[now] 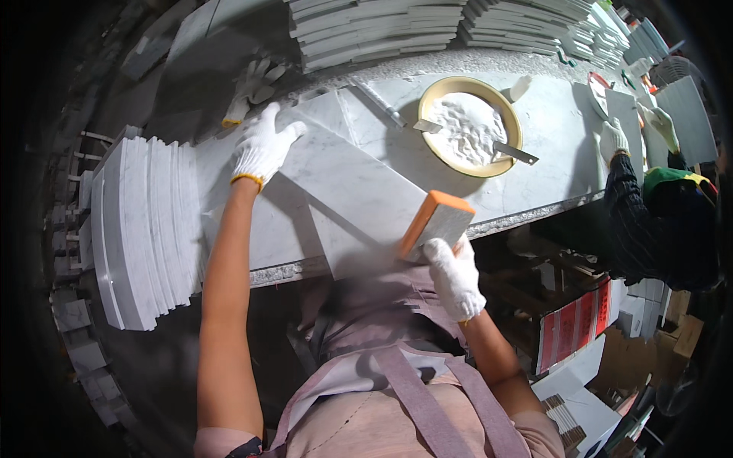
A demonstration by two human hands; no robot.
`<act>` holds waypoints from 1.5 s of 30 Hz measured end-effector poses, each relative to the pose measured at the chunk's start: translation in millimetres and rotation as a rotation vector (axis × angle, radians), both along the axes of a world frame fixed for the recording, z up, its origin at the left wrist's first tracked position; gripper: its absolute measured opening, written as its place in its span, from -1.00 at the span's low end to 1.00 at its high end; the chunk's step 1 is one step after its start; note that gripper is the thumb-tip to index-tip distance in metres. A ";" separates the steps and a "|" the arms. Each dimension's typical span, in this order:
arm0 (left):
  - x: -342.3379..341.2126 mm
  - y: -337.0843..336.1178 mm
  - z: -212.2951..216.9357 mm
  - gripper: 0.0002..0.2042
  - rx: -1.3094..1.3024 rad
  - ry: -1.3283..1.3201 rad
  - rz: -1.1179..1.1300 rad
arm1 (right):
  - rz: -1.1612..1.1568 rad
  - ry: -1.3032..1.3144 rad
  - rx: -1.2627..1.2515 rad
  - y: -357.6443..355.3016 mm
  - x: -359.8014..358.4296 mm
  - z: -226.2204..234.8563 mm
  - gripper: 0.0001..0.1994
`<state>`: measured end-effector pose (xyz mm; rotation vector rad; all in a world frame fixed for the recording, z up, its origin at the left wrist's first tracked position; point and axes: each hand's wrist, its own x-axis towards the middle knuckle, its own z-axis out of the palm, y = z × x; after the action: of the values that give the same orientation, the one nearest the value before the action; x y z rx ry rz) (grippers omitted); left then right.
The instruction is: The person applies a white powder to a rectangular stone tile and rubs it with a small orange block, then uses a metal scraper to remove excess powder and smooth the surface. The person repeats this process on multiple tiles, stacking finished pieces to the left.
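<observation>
My left hand (265, 146), in a white knitted glove with a yellow cuff, grips the far left end of a long white marble tile (355, 179). Its thumb lies along the tile's surface. The tile slants across the worktable toward my body, its near end out past the table edge. In my gloved right hand (454, 278) is an orange-edged block with a grey flat face (445, 225), held tilted over the tile's near right corner. Whether the block touches the tile, I cannot tell.
A yellow basin (427, 147) of white paste, with two scrapers, stands beyond the tile. Tile stacks rise at left (145, 229) and back (382, 30). A loose glove (252, 88) lies at the far left. A co-worker's gloved hands (613, 140) are at the right.
</observation>
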<state>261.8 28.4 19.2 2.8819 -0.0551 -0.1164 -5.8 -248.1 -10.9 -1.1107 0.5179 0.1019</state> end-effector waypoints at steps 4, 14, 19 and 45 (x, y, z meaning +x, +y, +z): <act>-37.1 -6.2 7.4 -0.16 0.055 0.125 0.074 | -0.058 -0.146 0.038 -30.8 -1.7 -11.7 -0.55; -85.4 -58.7 -14.1 -0.17 0.083 -0.393 -0.770 | -0.453 0.143 -0.391 -71.1 -55.3 -22.0 -0.53; -96.8 -96.4 -25.1 -0.07 -0.045 -0.225 -1.170 | -0.421 0.228 -0.621 -13.5 -45.6 -27.9 -0.59; -110.3 -97.9 -34.5 -0.10 -0.066 -0.246 -1.146 | -0.074 0.042 -0.533 15.2 -51.3 -19.6 -0.07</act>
<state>151.5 -69.5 -15.3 2.3910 -1.6649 0.0379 -57.1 -232.9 -30.5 -1.6094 0.6427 -0.0844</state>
